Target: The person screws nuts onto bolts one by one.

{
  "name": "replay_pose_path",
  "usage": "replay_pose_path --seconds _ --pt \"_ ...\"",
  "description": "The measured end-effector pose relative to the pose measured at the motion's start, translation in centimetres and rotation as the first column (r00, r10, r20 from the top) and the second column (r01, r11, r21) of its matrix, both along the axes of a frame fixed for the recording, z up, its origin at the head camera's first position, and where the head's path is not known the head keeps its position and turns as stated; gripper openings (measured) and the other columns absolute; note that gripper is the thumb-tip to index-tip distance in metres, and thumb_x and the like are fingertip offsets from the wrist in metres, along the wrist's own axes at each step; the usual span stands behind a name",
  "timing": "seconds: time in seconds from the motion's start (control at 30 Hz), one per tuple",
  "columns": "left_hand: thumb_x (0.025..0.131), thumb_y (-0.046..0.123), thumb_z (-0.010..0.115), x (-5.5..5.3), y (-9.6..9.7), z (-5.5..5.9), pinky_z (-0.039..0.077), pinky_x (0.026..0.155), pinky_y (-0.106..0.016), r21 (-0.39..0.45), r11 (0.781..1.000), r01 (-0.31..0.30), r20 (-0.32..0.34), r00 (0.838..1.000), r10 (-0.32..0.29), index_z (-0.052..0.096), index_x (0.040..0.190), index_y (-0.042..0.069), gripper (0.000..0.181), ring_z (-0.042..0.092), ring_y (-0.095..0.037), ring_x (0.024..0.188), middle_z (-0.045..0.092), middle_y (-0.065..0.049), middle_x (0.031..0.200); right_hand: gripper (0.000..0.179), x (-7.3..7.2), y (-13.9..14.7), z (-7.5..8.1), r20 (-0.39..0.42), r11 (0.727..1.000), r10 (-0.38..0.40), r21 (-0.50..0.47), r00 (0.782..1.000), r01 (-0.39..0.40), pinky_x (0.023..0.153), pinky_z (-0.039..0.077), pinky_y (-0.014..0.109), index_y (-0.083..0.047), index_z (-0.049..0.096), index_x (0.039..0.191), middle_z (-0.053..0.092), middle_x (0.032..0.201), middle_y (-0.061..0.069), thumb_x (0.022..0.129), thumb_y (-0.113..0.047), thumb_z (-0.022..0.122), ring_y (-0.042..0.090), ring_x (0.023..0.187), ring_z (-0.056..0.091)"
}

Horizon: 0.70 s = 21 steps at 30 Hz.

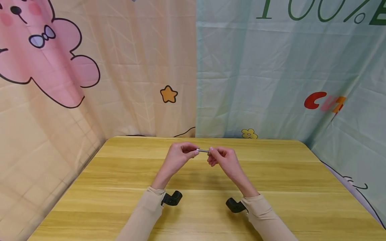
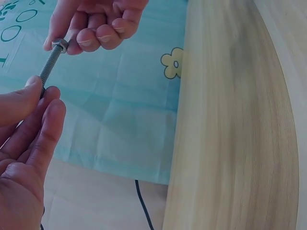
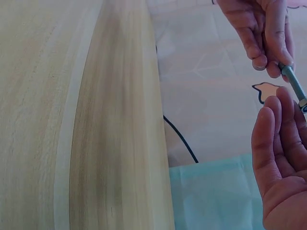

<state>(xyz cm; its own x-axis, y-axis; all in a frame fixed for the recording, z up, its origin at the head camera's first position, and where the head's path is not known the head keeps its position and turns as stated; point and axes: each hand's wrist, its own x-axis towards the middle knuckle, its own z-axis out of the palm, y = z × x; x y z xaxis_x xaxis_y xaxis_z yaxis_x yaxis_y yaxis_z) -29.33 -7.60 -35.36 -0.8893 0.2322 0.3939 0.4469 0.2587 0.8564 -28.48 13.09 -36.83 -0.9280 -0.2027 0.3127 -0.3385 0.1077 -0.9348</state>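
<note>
A silvery threaded bolt (image 1: pixel 203 151) is held level above the far half of the table, between both hands. My left hand (image 1: pixel 177 156) pinches one end of it between thumb and fingertips, hiding that end. At the other end sits a hex nut (image 2: pixel 61 45), partway onto the thread tip. My right hand (image 1: pixel 227 162) pinches this nut with thumb and index finger, its other fingers loosely curled beneath. Bare thread (image 2: pixel 49 67) shows between the two hands in the left wrist view. From the right wrist, the nut (image 3: pixel 302 103) appears at the frame's edge above the fingers.
A wooden table (image 1: pixel 199 207) spreads under both forearms. Printed curtains hang close behind its far edge, peach (image 1: pixel 135 100) on the left and pale green (image 1: pixel 256 83) on the right. Each sleeve cuff carries a black wrist mount (image 1: pixel 173 198).
</note>
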Motion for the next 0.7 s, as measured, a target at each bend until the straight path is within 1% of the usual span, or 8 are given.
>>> replay_pose_path --seconds 0.07,0.17,0.3,0.37,0.5,0.53,0.6,0.7 --pt "0.088 0.009 0.075 0.0 0.0 0.0 0.055 0.070 -0.033 0.003 1.000 0.003 -0.003 1.000 -0.003 0.076 0.097 0.007 0.009 0.068 -0.017 0.080 0.072 -0.004 0.090 0.037 0.0 -0.1 0.0 0.017 1.000 -0.014 0.003 1.000 0.014 0.070 0.058 0.042 0.004 0.067 0.092 0.068 0.081 0.017 0.102 -0.029 0.057 0.038 0.075 0.066" --pt "0.088 0.009 0.075 -0.1 0.1 -0.1 0.056 0.071 -0.033 0.002 1.000 0.005 -0.014 1.000 -0.005 0.076 0.097 0.006 0.009 0.067 -0.017 0.080 0.072 -0.004 0.090 0.035 0.0 0.0 0.0 0.000 1.000 -0.018 0.004 1.000 0.018 0.073 0.058 0.041 0.003 0.067 0.101 0.067 0.090 0.018 0.103 -0.030 0.054 0.036 0.082 0.065" --pt "0.089 0.009 0.074 -0.1 0.1 0.0 0.056 0.072 -0.032 0.007 1.000 -0.002 -0.007 1.000 0.003 0.076 0.097 0.007 0.009 0.068 -0.018 0.081 0.072 -0.003 0.090 0.026 -0.1 0.3 -0.1 -0.082 1.000 0.013 0.009 0.997 -0.012 0.080 0.056 0.036 -0.001 0.063 0.118 0.065 0.108 0.018 0.102 -0.021 0.057 0.036 0.098 0.062" --pt "0.089 0.009 0.074 -0.1 0.0 0.0 0.057 0.072 -0.033 0.016 1.000 -0.008 0.006 1.000 0.008 0.076 0.098 0.008 0.010 0.068 -0.021 0.082 0.072 -0.003 0.090 0.024 -0.1 0.4 0.0 -0.120 0.999 0.042 0.011 0.992 -0.041 0.083 0.055 0.035 -0.002 0.061 0.120 0.063 0.113 0.020 0.100 -0.016 0.060 0.039 0.102 0.061" --pt "0.088 0.010 0.075 -0.2 -0.2 0.0 0.057 0.073 -0.037 0.032 0.999 -0.015 0.021 1.000 0.014 0.076 0.099 0.007 0.012 0.068 -0.022 0.083 0.073 -0.004 0.092 0.022 0.0 0.5 0.1 -0.165 0.996 0.086 0.019 0.983 -0.084 0.084 0.055 0.033 -0.003 0.062 0.117 0.065 0.111 0.019 0.096 -0.010 0.065 0.035 0.102 0.062" --pt "0.088 0.009 0.075 0.2 -0.1 0.4 0.056 0.073 -0.037 0.032 0.999 -0.015 0.020 1.000 0.015 0.076 0.099 0.005 0.012 0.068 -0.024 0.083 0.073 -0.006 0.092 0.021 0.3 0.4 0.5 -0.162 0.996 0.086 0.024 0.983 -0.083 0.084 0.054 0.033 -0.002 0.062 0.116 0.065 0.110 0.020 0.096 -0.008 0.065 0.036 0.102 0.062" --pt "0.088 0.009 0.075 0.1 -0.1 0.3 0.056 0.072 -0.037 0.033 0.999 -0.015 0.015 1.000 0.015 0.076 0.099 0.004 0.013 0.068 -0.023 0.083 0.073 -0.007 0.093 0.021 1.0 0.1 1.2 -0.149 0.997 0.081 0.031 0.986 -0.077 0.083 0.055 0.031 0.001 0.062 0.115 0.066 0.109 0.020 0.095 -0.004 0.065 0.034 0.100 0.063" --pt "0.088 0.009 0.075 0.2 -0.1 0.3 0.055 0.071 -0.035 0.025 1.000 -0.016 0.012 1.000 0.016 0.076 0.099 0.004 0.012 0.068 -0.024 0.082 0.073 -0.008 0.093 0.022 2.0 -0.2 2.3 -0.113 0.997 0.074 0.027 0.991 -0.071 0.084 0.055 0.034 0.007 0.061 0.115 0.066 0.106 0.025 0.094 0.001 0.063 0.039 0.099 0.064"
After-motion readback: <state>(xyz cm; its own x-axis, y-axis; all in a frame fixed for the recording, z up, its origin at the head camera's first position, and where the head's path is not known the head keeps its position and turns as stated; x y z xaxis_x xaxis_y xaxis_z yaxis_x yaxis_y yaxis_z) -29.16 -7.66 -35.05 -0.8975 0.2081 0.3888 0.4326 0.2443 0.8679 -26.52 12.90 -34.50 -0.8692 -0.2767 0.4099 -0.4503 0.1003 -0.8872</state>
